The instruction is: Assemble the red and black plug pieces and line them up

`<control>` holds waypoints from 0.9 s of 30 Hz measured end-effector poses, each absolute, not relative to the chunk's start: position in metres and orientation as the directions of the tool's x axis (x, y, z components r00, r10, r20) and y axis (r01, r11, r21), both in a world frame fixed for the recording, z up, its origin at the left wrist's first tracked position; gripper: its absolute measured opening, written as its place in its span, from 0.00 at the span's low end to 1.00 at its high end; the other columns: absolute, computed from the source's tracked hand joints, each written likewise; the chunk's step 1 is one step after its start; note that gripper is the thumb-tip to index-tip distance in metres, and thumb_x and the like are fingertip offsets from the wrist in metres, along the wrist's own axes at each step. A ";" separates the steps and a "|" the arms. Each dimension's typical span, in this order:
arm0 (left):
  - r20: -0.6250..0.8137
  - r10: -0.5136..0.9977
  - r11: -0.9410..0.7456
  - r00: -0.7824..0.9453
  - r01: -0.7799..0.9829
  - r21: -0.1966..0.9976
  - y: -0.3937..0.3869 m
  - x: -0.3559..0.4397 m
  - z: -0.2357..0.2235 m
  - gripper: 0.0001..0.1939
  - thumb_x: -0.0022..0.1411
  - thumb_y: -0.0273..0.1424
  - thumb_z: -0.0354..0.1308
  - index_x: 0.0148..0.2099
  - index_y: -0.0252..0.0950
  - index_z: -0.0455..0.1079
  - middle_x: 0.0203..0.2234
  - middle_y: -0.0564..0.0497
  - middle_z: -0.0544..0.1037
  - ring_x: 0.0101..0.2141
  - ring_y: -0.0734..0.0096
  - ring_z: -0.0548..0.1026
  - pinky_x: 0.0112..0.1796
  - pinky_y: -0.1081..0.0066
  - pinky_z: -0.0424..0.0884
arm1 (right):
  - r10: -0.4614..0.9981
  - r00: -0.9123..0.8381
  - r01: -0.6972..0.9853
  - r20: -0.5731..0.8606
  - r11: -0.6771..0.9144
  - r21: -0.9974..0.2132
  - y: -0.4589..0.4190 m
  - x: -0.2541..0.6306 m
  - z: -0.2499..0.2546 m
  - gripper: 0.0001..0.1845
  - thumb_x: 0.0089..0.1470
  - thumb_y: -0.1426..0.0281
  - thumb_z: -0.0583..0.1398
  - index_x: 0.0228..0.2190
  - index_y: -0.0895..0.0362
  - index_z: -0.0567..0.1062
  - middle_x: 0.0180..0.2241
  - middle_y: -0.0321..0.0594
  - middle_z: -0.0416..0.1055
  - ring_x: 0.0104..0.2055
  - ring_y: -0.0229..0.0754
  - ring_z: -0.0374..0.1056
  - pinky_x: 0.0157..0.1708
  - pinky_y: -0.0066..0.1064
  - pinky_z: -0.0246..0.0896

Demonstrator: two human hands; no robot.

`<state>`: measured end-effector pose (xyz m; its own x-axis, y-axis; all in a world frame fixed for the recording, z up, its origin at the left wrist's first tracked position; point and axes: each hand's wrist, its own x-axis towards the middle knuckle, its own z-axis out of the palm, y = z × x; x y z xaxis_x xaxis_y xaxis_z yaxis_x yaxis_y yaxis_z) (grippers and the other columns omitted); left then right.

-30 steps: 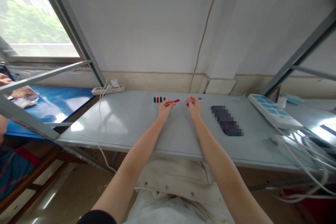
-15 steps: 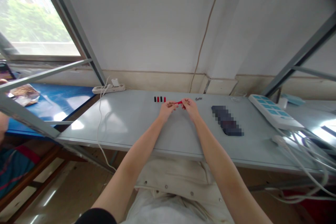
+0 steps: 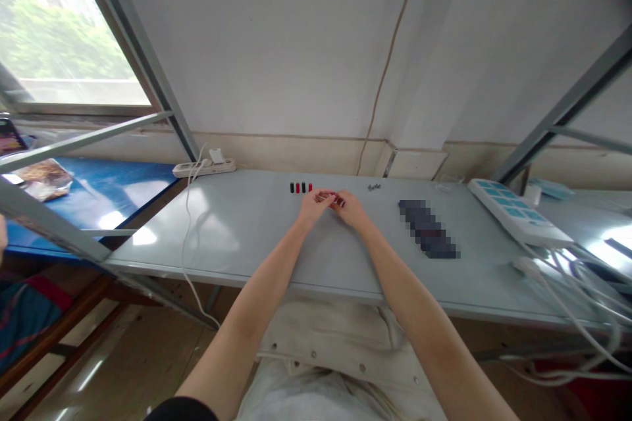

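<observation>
Above the grey table, my left hand and my right hand meet with fingers closed in a pinch. Between them they grip a small red cylinder, now mostly covered by the fingertips. Just left of and beyond my left hand, a row of small cylinders stands upright, alternating black and red. A little pile of small dark metal pieces lies beyond my right hand, too small to make out.
A blurred-out dark flat object lies to the right. Farther right sits a white-and-blue power strip with cables. A white power strip lies at the back left, its cord crossing the grey tabletop.
My right hand has moved left against my left hand. The red cylinder, which showed between the hands before, is now mostly hidden by the fingers.
</observation>
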<state>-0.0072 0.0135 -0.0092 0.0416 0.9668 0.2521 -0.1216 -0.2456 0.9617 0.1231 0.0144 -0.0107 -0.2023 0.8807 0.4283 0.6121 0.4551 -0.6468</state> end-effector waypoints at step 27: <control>-0.042 0.942 -0.089 -0.333 -0.367 0.926 0.020 -0.024 0.001 0.09 0.51 0.34 0.51 0.26 0.33 0.66 0.20 0.53 0.70 0.18 0.81 0.64 0.20 0.77 0.54 | 0.971 -0.127 0.874 0.202 0.205 -0.440 0.072 0.082 -0.023 0.10 0.47 0.66 0.56 0.31 0.58 0.73 0.32 0.43 0.72 0.33 0.39 0.66 0.32 0.28 0.56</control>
